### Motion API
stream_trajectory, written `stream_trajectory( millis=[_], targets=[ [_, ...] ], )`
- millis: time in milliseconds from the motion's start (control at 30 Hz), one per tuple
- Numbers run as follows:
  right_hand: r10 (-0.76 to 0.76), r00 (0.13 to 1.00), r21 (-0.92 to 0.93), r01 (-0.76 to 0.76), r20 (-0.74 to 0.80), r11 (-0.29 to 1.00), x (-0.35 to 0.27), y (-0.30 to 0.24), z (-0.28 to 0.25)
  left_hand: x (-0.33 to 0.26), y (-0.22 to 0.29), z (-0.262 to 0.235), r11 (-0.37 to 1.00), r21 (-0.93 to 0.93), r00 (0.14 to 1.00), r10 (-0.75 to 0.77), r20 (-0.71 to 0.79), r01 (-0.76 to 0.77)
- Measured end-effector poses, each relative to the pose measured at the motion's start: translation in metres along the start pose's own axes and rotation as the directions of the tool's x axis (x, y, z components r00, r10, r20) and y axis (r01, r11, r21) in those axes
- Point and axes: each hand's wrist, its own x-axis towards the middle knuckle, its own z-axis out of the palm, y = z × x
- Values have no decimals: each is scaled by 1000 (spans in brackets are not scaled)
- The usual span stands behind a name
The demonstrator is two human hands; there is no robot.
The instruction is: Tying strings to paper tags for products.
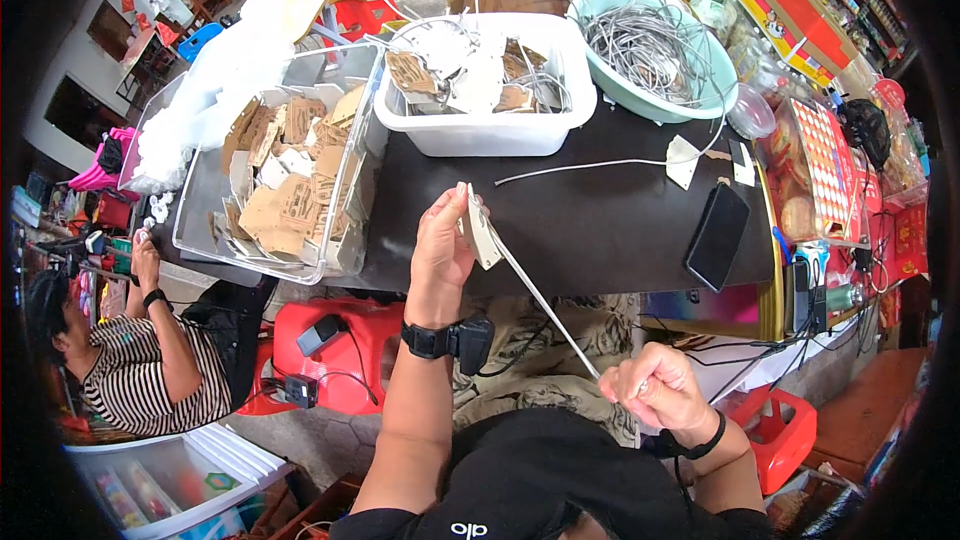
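We have one card (481, 230) in work, held above the near edge of the worktop (590, 225). Our left grip (440, 245) pinches it upright between thumb and fingers; our right grip (655, 388) is closed around the lower end of a pale cord (548, 304). The cord runs straight and taut from the card down to that fist, so we judge this piece partly stripped; whether any turns remain behind the card, we cannot tell.

As for the batch, it looks well along. The clear bin (345, 245) is heaped with bare cardboard (285, 210), and the green basin (622, 92) holds a big tangle of freed cords (645, 45); both seem to be finished output. What is left appears to sit in the white tub (485, 135), where cards and cords lie mixed together. One loose cord (590, 163) also trails across the worktop.
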Motion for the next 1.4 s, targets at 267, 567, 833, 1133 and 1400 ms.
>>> stream_trajectory(
  millis=[267, 567, 833, 1133, 1400],
  targets=[
    [-274, 884, -173, 223, -380, 959, 39, -27, -53, -7, -17, 18, 881, 425, 973, 230, -4, -207],
    [-621, 640, -886, -400, -452, 233, 85, -47, -110, -14, -21, 22, 980, 174, 985, -121, 127, 98],
    [-490, 860, -933, -46, 145, -357, 90, -39, -58, -21, -32, 33, 974, 147, 971, -195, 138, 175],
    [-286, 866, -905, 425, 411, -14, 123, -13, -70, -37, -49, 53, 936, 244, 934, -302, 190, 253],
    [-324, 913, -964, 265, 247, 12, 118, -16, -79, -56, -26, 51, 783, 606, 933, -100, 345, -140]
  ],
)
